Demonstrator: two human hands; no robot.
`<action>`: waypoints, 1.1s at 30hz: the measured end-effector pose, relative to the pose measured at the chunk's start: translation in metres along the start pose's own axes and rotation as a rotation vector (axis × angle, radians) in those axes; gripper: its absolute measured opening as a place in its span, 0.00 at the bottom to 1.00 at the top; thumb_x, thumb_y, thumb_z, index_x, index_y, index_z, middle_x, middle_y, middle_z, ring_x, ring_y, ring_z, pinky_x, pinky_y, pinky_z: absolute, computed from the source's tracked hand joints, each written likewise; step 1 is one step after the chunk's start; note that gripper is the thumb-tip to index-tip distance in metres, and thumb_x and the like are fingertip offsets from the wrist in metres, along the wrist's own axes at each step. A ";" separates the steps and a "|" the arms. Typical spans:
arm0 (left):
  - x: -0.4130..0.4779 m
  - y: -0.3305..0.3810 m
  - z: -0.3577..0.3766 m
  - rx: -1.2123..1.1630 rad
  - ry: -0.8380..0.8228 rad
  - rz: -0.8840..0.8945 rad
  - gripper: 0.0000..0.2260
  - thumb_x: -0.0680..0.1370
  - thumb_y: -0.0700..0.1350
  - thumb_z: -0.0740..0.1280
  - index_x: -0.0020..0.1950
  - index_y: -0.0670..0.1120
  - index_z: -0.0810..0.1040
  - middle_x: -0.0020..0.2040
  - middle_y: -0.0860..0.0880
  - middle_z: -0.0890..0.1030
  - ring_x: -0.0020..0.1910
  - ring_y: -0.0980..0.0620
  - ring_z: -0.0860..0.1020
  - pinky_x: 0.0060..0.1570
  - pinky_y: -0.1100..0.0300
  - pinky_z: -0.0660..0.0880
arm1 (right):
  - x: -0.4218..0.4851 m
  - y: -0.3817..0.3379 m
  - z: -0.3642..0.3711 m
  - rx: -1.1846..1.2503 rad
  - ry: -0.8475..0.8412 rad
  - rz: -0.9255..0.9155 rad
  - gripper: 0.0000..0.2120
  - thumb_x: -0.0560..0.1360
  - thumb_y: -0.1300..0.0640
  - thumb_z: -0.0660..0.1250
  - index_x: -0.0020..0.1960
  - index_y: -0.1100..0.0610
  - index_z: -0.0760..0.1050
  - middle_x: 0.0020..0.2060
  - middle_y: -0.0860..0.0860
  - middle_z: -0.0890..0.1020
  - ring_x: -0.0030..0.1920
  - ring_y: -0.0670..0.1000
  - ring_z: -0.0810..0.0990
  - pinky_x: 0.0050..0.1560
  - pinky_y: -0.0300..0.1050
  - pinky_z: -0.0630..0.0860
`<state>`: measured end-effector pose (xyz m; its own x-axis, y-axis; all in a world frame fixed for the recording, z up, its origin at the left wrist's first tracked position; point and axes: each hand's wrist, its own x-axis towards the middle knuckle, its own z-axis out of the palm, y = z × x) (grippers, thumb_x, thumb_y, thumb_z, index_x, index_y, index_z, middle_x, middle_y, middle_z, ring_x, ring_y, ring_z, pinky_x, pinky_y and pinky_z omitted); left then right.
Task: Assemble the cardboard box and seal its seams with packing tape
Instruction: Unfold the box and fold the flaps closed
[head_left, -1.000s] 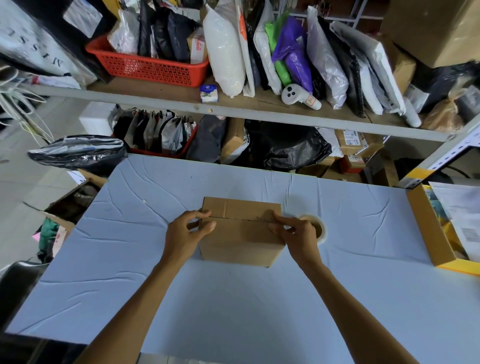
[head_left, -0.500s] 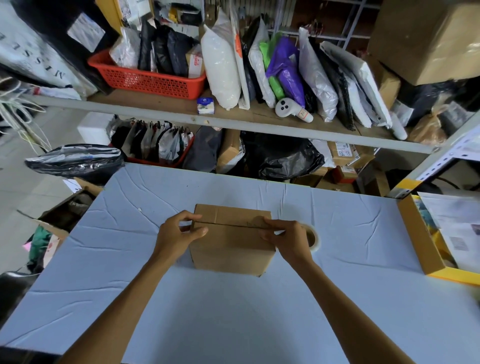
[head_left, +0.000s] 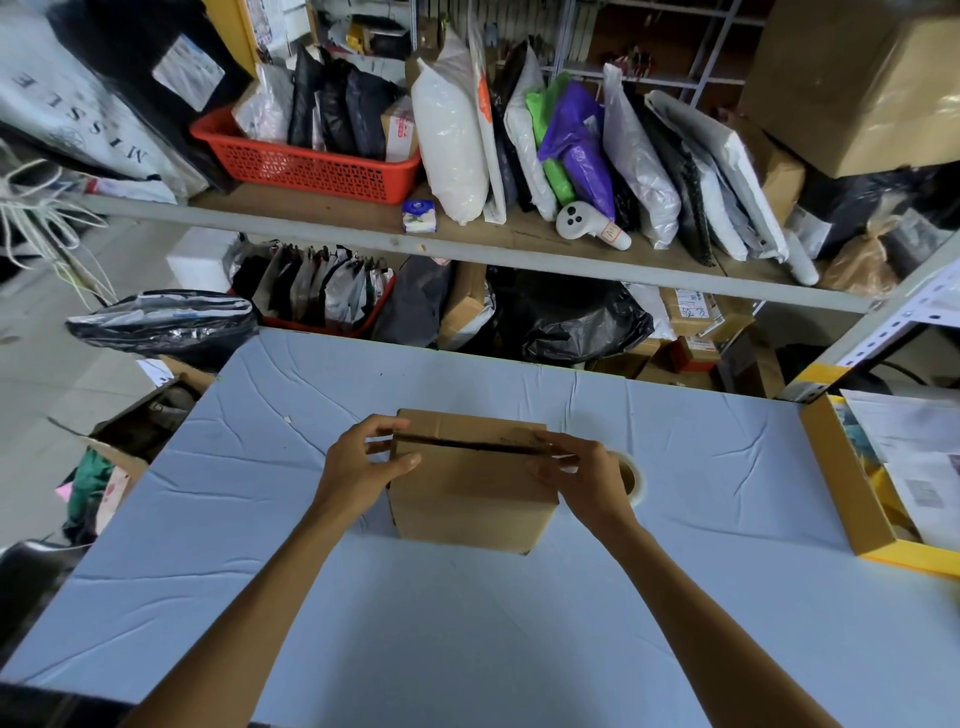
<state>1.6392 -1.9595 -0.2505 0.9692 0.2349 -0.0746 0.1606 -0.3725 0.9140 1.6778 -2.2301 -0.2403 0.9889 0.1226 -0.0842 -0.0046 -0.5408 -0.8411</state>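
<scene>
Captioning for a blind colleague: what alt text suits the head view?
Left hand and right hand grip the top ends of a cardboard box on a blue table, its flap seam gaping. A tape roll lies behind the right hand.

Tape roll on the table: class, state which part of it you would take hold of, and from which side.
The tape roll lies flat, hole upward, with the box close on its left. Pinch its ring wall, thumb in the core, from above on its right side.
</scene>
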 end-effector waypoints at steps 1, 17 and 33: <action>-0.001 0.000 0.001 -0.006 0.004 -0.006 0.17 0.70 0.42 0.76 0.54 0.55 0.76 0.58 0.51 0.79 0.56 0.52 0.76 0.46 0.66 0.72 | 0.000 0.000 0.000 -0.006 -0.010 -0.009 0.18 0.75 0.59 0.70 0.65 0.52 0.77 0.51 0.50 0.82 0.47 0.48 0.80 0.34 0.25 0.73; 0.000 0.004 0.003 0.011 0.023 -0.018 0.21 0.70 0.42 0.75 0.61 0.51 0.75 0.62 0.47 0.78 0.57 0.52 0.74 0.47 0.65 0.72 | 0.001 0.001 -0.003 -0.094 -0.034 -0.065 0.22 0.76 0.58 0.68 0.69 0.50 0.72 0.58 0.51 0.79 0.46 0.43 0.76 0.37 0.26 0.74; 0.000 0.006 0.001 -0.012 0.000 -0.022 0.27 0.70 0.41 0.75 0.65 0.55 0.70 0.65 0.47 0.76 0.59 0.49 0.75 0.47 0.64 0.74 | 0.003 0.007 -0.008 -0.063 -0.031 -0.074 0.26 0.74 0.55 0.71 0.70 0.50 0.70 0.57 0.50 0.79 0.46 0.43 0.76 0.37 0.23 0.74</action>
<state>1.6404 -1.9623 -0.2449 0.9655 0.2426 -0.0944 0.1792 -0.3564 0.9170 1.6820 -2.2406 -0.2420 0.9810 0.1897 -0.0404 0.0789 -0.5803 -0.8105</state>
